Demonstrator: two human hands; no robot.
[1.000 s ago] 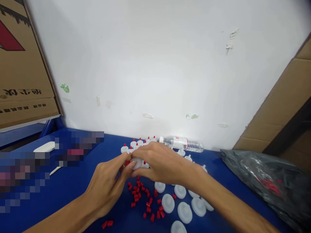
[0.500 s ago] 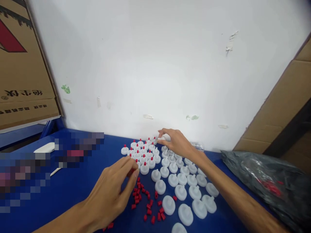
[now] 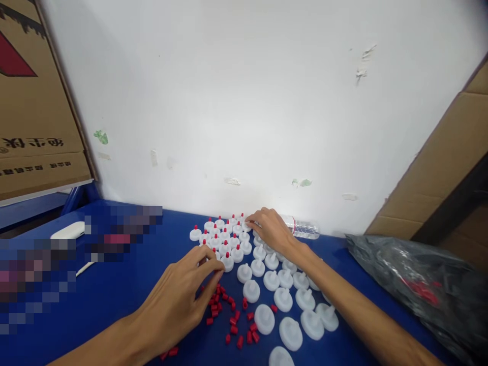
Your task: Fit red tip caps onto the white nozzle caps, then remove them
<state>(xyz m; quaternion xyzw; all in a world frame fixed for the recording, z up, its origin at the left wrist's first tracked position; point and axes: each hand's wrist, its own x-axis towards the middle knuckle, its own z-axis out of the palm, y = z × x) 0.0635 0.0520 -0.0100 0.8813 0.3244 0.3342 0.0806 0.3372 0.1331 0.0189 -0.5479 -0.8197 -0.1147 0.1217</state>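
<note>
At the far end of the group, my right hand [image 3: 271, 230] has its thumb and fingers closed at a white round spouted cap [image 3: 246, 224], partly covered by the fingertips. My left hand [image 3: 186, 287] hovers over the near side of the group in a pinch, thumb against forefinger; anything between them is hidden. Left of centre stand several white caps with red tips on their spouts, such as this red-tipped cap [image 3: 227, 262]. To the right lie several bare white caps [image 3: 283, 300]. Small loose red tips [image 3: 234, 321] are scattered below the left hand's fingers.
Against the white wall [image 3: 236, 101] lies a clear plastic bottle [image 3: 306, 229]. A grey plastic bag [image 3: 412, 284] with red pieces inside rests at the right. Cardboard [image 3: 430, 168] leans there too. A white object [image 3: 68, 230] sits left on the blue table [image 3: 114, 284].
My right hand has lowered slightly and brought the white cap down beside the red-tipped ones. The bottle behind it shows more. My left hand has shifted slightly right, its fingertips drawing together.
</note>
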